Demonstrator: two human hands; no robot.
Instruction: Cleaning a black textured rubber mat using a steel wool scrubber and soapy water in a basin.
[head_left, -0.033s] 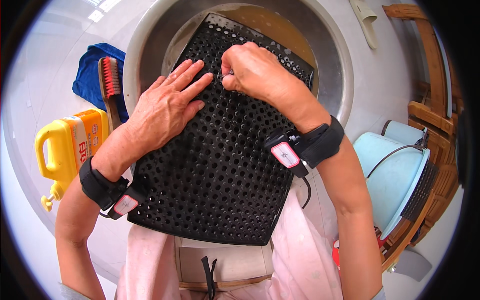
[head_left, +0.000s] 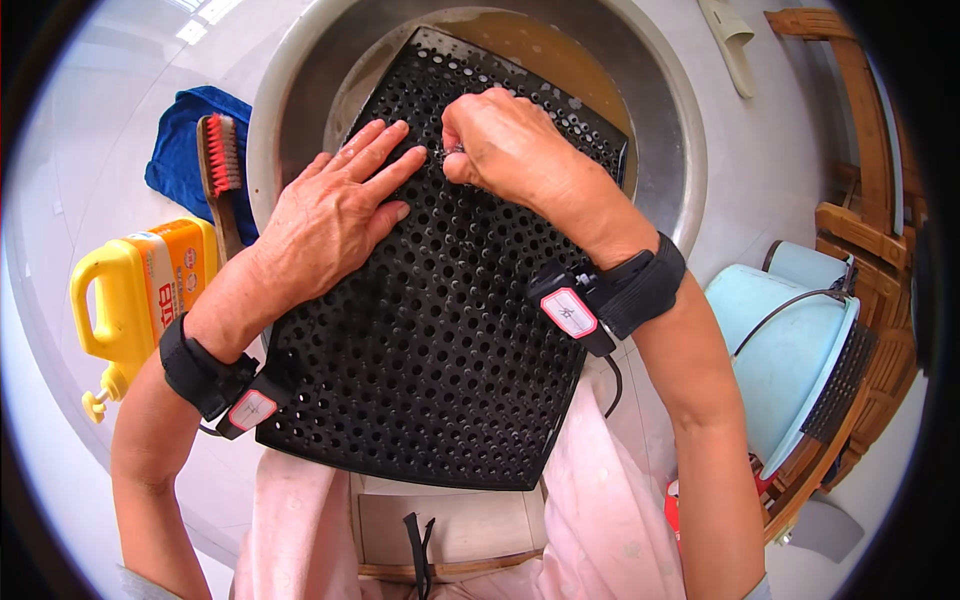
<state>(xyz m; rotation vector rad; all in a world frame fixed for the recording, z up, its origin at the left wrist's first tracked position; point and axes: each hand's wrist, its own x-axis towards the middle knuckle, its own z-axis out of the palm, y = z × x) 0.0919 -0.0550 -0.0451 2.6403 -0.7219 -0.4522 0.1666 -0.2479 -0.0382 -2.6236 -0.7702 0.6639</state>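
Observation:
A black rubber mat (head_left: 430, 370) full of round holes slants from above my lap into a wide metal basin (head_left: 690, 110). My left hand (head_left: 335, 210) lies on its upper left part, fingers spread, holding nothing. Just to the right, my right hand (head_left: 505, 140) is closed in a fist against the mat. A bit of a grey wiry scourer (head_left: 453, 151) glints at its curled fingers; the rest of it is hidden. Both wrists carry black straps with small devices.
Murky brownish water (head_left: 545, 45) stands in the basin. On the left are a blue cloth (head_left: 180, 140), a red-bristled brush (head_left: 222, 160) and a yellow jug (head_left: 130, 300). A light blue bucket (head_left: 780, 350) and wooden furniture (head_left: 870, 130) stand right; a pale slipper (head_left: 733, 45) lies behind.
My right hand and wrist have shifted very slightly on the mat. My left hand and the mat stay as they were.

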